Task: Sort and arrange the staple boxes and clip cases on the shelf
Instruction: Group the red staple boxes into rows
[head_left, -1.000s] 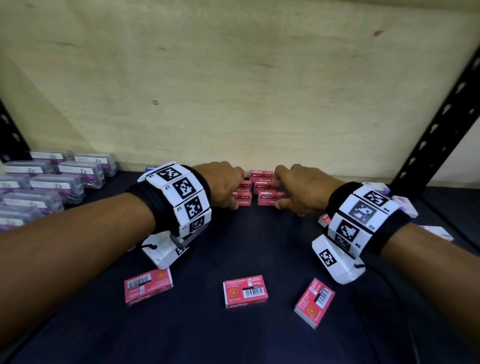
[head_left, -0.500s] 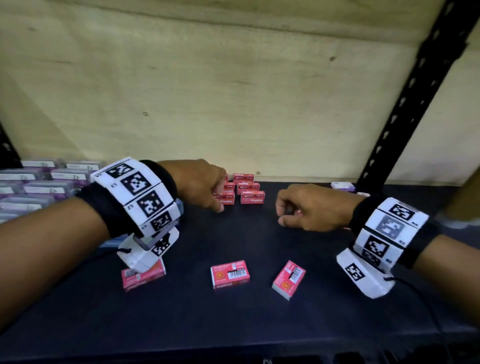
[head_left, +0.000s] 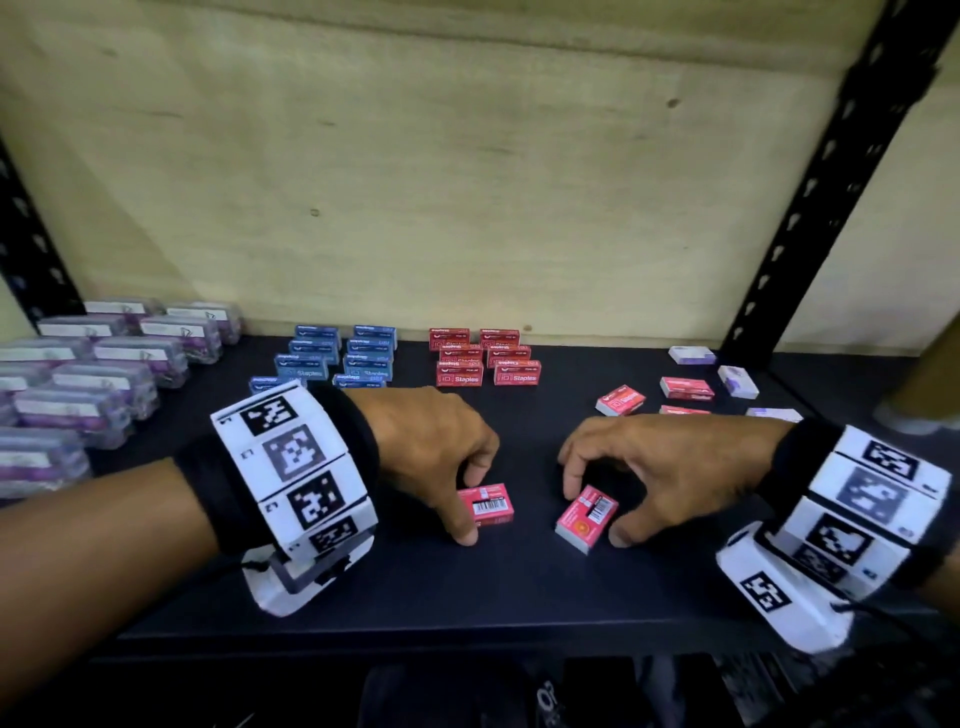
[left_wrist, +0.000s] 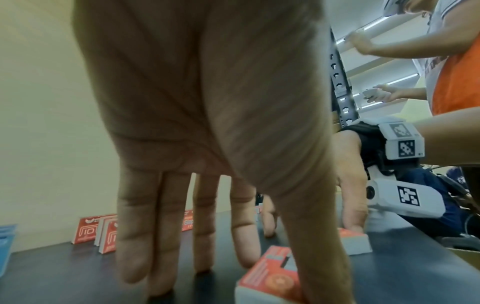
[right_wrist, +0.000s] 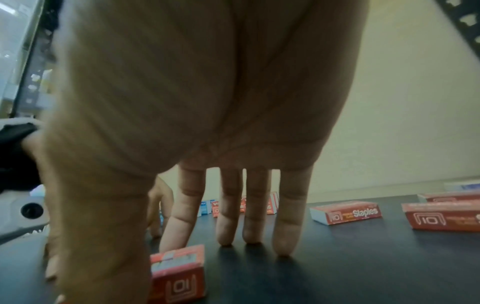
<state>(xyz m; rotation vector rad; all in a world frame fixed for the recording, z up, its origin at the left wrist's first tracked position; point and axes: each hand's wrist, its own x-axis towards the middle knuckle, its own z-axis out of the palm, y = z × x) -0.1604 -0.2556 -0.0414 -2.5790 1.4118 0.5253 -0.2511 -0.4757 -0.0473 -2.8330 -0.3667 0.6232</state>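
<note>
Two loose red staple boxes lie near the front of the dark shelf (head_left: 519, 587). My left hand (head_left: 470, 504) pinches one red box (head_left: 488, 505) between thumb and index finger; the left wrist view shows the same box (left_wrist: 270, 277) under the thumb. My right hand (head_left: 596, 515) pinches the other red box (head_left: 584, 519), which lies at an angle; the right wrist view shows this box (right_wrist: 179, 273) between thumb and index finger. Both boxes rest on the shelf. Sorted red boxes (head_left: 488, 358) stand at the back centre.
Blue staple boxes (head_left: 337, 358) stand in rows left of the red ones, and clear purple clip cases (head_left: 104, 379) fill the far left. Loose red boxes (head_left: 621, 400) and white boxes (head_left: 737, 382) lie at the right. A black upright (head_left: 831, 182) bounds the right side.
Both hands have drawn back from the red stack at the back wall to the front of the shelf. Each now pinches one of the loose red boxes.
</note>
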